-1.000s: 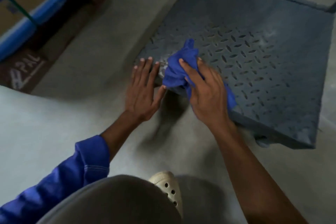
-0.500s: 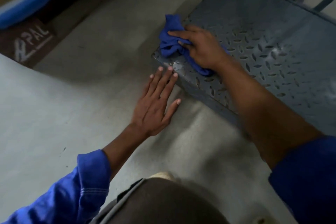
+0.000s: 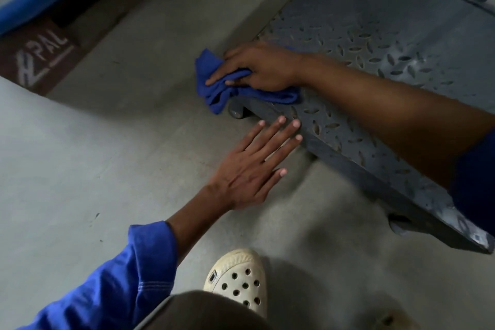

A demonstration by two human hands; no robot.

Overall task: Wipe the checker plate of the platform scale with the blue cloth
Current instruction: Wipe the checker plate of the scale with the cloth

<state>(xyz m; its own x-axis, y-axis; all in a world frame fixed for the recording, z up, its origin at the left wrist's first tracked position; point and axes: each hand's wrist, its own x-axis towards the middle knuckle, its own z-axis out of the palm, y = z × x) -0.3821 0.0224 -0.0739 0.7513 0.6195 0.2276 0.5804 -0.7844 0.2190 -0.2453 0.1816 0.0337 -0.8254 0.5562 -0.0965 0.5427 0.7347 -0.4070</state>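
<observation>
Head camera, looking steeply down from above

A single wide-angle view, close over the concrete floor (image 3: 80, 169), takes in the near corner of the platform scale (image 3: 375, 35) at upper right and the wearer's clog (image 3: 238, 280) at the bottom edge.

Two hands are being shown: one left hand (image 3: 249, 169) at the centre of the frame and one right hand (image 3: 261, 68) above it. One blue cloth (image 3: 214, 88) is being shown. One checker plate (image 3: 375, 35) is occupying the upper right. One perforated cream shoe (image 3: 238, 280) is being shown at the bottom centre. Two scale feet are being shown: one (image 3: 237, 111) below the cloth, one (image 3: 399, 225) at the lower right.
</observation>
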